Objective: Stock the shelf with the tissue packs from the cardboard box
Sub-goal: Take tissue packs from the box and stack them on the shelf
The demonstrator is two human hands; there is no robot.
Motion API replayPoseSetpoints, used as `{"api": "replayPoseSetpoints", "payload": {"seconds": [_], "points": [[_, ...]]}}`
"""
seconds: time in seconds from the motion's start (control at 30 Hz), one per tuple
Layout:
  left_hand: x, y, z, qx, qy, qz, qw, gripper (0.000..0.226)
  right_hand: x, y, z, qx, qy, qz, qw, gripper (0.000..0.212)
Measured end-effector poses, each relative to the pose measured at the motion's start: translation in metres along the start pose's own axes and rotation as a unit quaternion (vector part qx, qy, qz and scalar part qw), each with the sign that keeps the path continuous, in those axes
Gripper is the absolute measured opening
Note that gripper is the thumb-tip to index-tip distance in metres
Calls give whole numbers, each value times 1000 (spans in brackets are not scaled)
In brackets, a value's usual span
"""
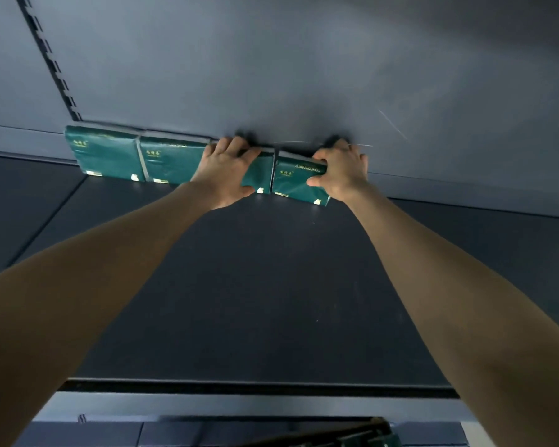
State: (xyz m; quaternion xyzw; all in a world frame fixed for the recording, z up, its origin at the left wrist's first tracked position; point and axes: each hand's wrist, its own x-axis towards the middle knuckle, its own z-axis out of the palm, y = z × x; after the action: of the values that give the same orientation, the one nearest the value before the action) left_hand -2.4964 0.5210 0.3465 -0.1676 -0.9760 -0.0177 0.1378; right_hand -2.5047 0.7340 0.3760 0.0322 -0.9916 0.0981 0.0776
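A dark grey metal shelf board (271,285) is viewed from above, closed at the rear by a grey back panel (271,75). Four dark green plastic-wrapped tissue packs are stood on edge in a row against that back panel. The first pack (104,153) and second pack (171,161), furthest left along the panel, are untouched. The third pack (260,171) is grasped by the left hand (226,171), with fingers hooked over its top edge beside the panel and the thumb pressed on its front face. The fourth pack (296,185), touching the third, is clasped by the right hand (342,171) in the same way. It appears slightly skewed from the panel.

If the fourth pack is let go before it is pushed flush to the panel, it could be tipped forward onto the board. The neighbouring packs could also be dragged out of line as fingers are drawn from behind.

"COMFORTABLE" can be read in gold capitals, upside down, on the fourth pack. Smaller gold characters are too small to read.
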Motion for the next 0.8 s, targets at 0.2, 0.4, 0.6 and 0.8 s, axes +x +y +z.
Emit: {"api": "replayPoseSetpoints", "payload": {"seconds": [0.2, 0.4, 0.6, 0.8], "points": [[1, 2, 6, -13, 6, -8, 1000, 75, 2, 1, 14, -28, 93, -40, 994, 42], [1, -1, 4, -17, -10, -6, 1000, 76, -2, -1, 23, -5, 70, -55, 996, 44], [0, -3, 0, -18, -26, 2, 999, 81, -3, 0, 11, -23, -6, -56, 998, 65], [0, 1, -16, -29, -77, -4, 997, 83, -4, -7, -10, -36, -78, -42, 995, 78]]}}
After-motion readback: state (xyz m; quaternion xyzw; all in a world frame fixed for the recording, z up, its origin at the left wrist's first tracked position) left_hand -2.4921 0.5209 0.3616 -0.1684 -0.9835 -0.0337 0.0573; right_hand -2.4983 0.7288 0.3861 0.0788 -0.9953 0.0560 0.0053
